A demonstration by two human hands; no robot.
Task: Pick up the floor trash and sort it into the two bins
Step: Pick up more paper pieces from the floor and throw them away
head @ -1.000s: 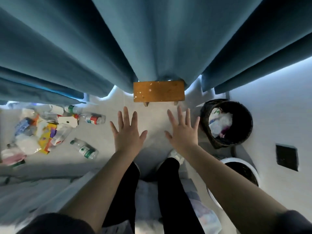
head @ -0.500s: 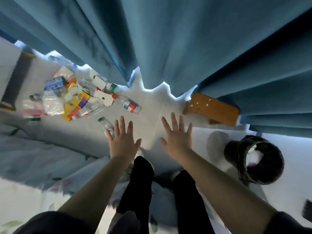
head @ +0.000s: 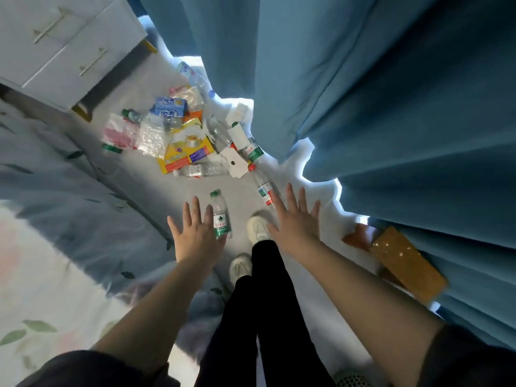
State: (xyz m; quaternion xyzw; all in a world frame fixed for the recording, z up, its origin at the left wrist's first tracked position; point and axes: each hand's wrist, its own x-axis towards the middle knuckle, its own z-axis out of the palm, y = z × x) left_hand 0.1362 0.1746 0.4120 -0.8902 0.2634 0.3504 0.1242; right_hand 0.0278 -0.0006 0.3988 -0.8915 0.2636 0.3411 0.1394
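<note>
Setting: domestic bedroom. Evidence: bed edge with pale blue-grey leaf-print bedspread (head: 55, 191) at left; white drawer cabinet with brass bar handles (head: 64, 43) on yellow legs beyond it; heavy teal floor-length fabric curtains (head: 391, 107) on the right; small brown wooden stool (head: 405, 261) against them; smooth grey floor (head: 167, 188).

Both hands held out flat, fingers spread — left hand (head: 196, 236), right hand (head: 296, 222) — above the floor. A green-capped bottle (head: 221, 216) lies between them; a trash pile (head: 184, 141) lies beyond, beside the blue curtain (head: 391, 93).
</note>
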